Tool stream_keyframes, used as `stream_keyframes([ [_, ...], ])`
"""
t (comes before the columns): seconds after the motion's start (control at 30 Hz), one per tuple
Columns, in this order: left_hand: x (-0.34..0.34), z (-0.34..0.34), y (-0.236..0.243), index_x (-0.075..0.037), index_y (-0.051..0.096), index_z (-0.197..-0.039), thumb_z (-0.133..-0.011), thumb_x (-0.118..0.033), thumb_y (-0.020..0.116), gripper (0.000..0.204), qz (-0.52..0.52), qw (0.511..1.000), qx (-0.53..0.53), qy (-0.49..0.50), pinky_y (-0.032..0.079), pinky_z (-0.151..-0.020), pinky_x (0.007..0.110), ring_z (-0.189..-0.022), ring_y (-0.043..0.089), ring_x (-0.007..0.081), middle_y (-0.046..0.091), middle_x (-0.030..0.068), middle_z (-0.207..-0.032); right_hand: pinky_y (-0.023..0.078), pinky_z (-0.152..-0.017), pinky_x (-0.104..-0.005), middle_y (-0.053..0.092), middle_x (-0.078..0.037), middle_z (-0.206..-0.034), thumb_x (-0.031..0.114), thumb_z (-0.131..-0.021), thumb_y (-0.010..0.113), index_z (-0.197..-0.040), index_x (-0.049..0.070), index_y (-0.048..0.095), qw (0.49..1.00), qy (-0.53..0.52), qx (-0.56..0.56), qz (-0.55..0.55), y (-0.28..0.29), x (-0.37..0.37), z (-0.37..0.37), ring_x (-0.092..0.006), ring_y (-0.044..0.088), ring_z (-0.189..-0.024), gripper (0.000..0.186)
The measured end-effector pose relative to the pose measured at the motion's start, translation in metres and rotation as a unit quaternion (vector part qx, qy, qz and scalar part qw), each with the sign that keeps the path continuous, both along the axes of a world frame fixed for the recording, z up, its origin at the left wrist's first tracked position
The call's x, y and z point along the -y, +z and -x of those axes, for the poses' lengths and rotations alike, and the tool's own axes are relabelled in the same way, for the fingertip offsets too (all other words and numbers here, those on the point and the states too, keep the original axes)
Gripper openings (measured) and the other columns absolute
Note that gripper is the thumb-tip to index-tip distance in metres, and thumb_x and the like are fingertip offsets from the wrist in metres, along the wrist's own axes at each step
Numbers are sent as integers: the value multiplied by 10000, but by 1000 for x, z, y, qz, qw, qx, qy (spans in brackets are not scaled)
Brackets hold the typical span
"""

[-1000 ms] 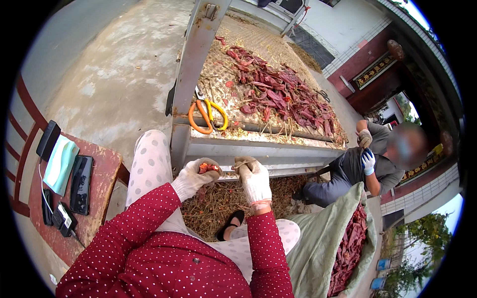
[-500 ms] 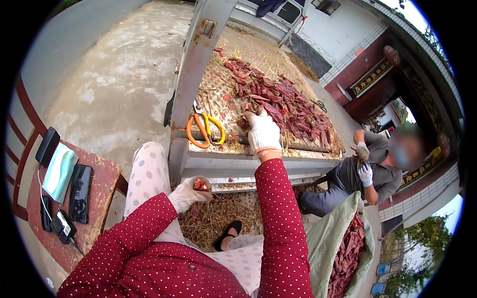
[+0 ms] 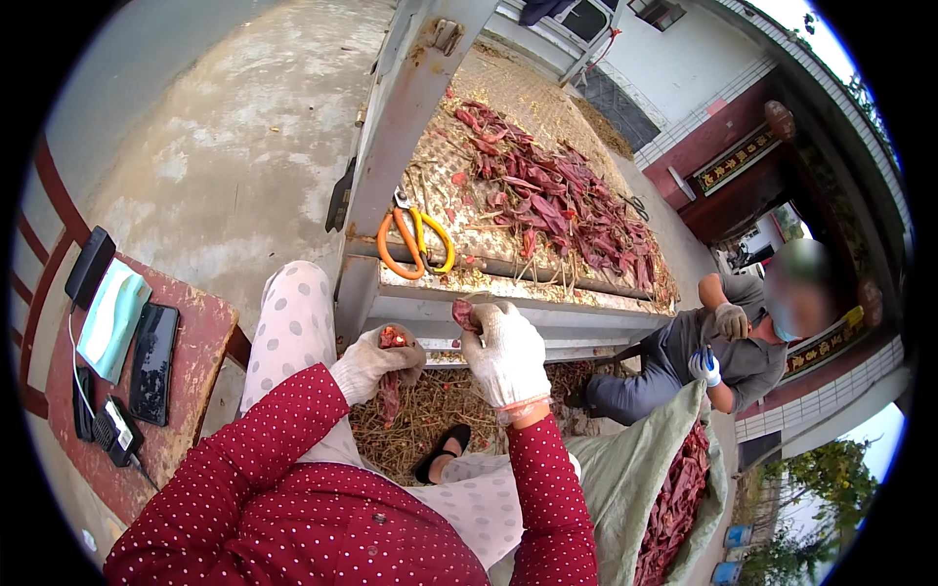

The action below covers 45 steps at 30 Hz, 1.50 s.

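My left hand [image 3: 376,363], in a cream glove, is closed round red dried chilli pieces [image 3: 393,337], with more red shreds hanging below it. My right hand [image 3: 503,356], gloved too, pinches a red chilli [image 3: 462,314] with a thin pale stem, in front of the metal platform's front edge [image 3: 420,300]. On the platform lies a pile of dried red chillies [image 3: 562,210] with straw-like stems, and orange-and-yellow-handled scissors [image 3: 401,254] by the upright post.
At left, a worn red chair [image 3: 195,391] holds phones, devices and a mask. At right sit a co-worker [image 3: 645,381] in gloves and a green sack [image 3: 611,479] of chillies. Stems litter the ground [image 3: 410,439]. A post [image 3: 401,107] rises centrally.
My right hand has drawn back from the pile toward my left hand, now with a chilli in it. My left hand has risen slightly. The co-worker's hands have shifted.
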State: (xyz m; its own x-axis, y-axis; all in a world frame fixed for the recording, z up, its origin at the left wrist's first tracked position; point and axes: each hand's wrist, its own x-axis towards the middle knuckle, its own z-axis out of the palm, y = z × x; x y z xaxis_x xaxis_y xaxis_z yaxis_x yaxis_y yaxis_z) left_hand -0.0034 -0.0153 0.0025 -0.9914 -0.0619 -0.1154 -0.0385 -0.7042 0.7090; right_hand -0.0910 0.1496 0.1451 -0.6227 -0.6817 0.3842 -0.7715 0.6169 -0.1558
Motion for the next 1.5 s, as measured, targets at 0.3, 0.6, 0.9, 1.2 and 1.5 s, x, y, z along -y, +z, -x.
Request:
stream_keyframes([
  [0.3,-10,0,5,-27,565,-984,-910,5,630,104,-36,999,1,-18,563,-749,346,-810,658,187,656,92,-934,552,-701,-440,684,-156,-936,167,-794,724,-990,73,684,999,-12,42,1,-57,3,-60,-352,676,-798,221],
  [0.6,-9,3,-7,-45,549,-1000,-873,16,611,154,-121,991,-34,-35,539,-844,383,-842,625,189,622,80,-911,540,-777,-301,677,-91,-973,7,-837,702,-1084,-22,667,903,-31,305,301,-67,-17,-42,-165,653,-843,251],
  [0.9,-3,3,-19,-43,548,-1158,-908,-16,652,272,-183,975,-47,-114,560,-888,426,-870,647,184,630,78,-1023,535,-888,-325,662,-110,-1128,39,-825,704,-1279,35,644,897,59,348,266,-75,-9,-30,-214,659,-994,458],
  [1.2,-4,1,-16,-41,545,-1273,-929,-27,661,364,-187,969,-24,-159,557,-874,339,-913,657,149,650,49,-1092,510,-819,-449,702,-127,-959,99,-859,674,-1039,73,739,990,128,13,52,-48,9,-33,-335,651,-889,193],
  [1.5,-4,-1,-11,-36,583,-1212,-898,33,665,332,-120,980,-34,-153,535,-805,297,-899,640,117,645,31,-1040,528,-712,-418,690,-118,-874,135,-893,669,-941,55,708,955,36,181,233,-70,10,-42,-329,667,-791,102],
])
